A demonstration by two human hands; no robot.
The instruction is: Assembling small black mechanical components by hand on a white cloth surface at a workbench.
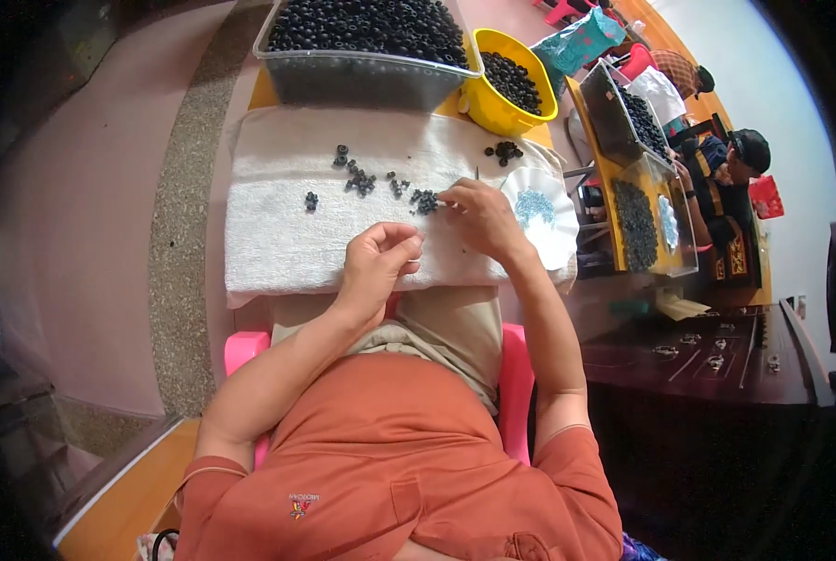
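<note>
Right hand [483,217] lay beside a small black bead cluster [424,202] on the white towel [278,248], its grip indiscernible; left hand [380,265], nearby, had thumb and forefinger together; a fluted white dish [560,247] lay rightward.

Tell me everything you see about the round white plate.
The round white plate has a fluted-looking rim and seems to be paper or thin plastic. It lies flat near the right edge of the white cloth towel, with tiny pale-blue beads in its middle. The right hand is at its left; whether they touch is unclear.
</note>
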